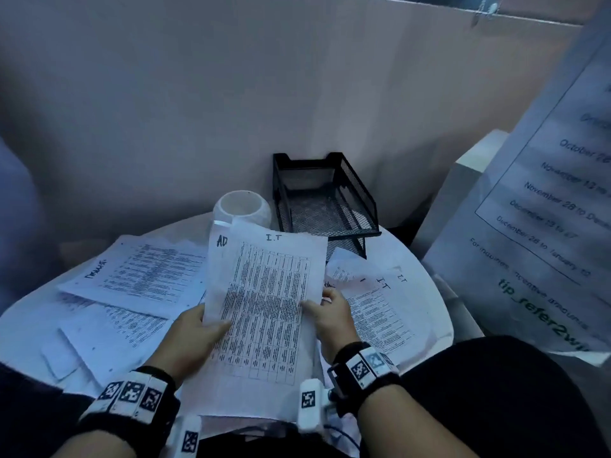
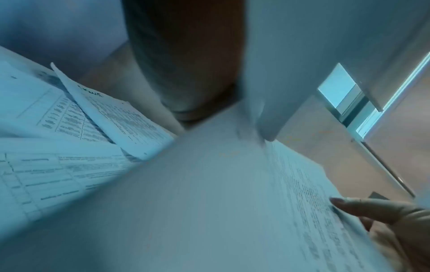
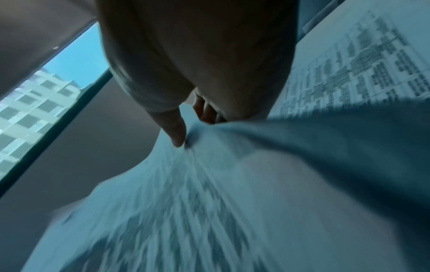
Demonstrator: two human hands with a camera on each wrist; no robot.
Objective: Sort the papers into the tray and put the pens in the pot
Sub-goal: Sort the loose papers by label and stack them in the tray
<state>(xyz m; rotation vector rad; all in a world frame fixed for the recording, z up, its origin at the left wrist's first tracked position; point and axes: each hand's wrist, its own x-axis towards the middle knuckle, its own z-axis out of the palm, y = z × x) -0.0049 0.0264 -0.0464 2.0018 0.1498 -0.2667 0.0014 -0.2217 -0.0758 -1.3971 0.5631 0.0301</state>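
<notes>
I hold a small stack of printed sheets [image 1: 264, 302] raised over the round table; the top sheet is marked "I.T", the one behind it "AD". My left hand [image 1: 198, 328] grips the stack's left edge, thumb on top. My right hand [image 1: 325, 309] pinches its right edge, thumb on the print. The right wrist view shows the thumb [image 3: 174, 132] pressing into blurred paper [image 3: 186, 202]. A black mesh tray [image 1: 325, 196] stands at the table's back, its upper tier holding nothing. A white pot [image 1: 241, 208] sits left of it. No pens are visible.
More printed sheets lie spread on the table: a pile on the left [image 1: 139, 272] and "I.T" sheets on the right [image 1: 377, 305]. A large printed notice [image 1: 549, 200] leans at the right. A plain wall [image 1: 198, 94] closes the back.
</notes>
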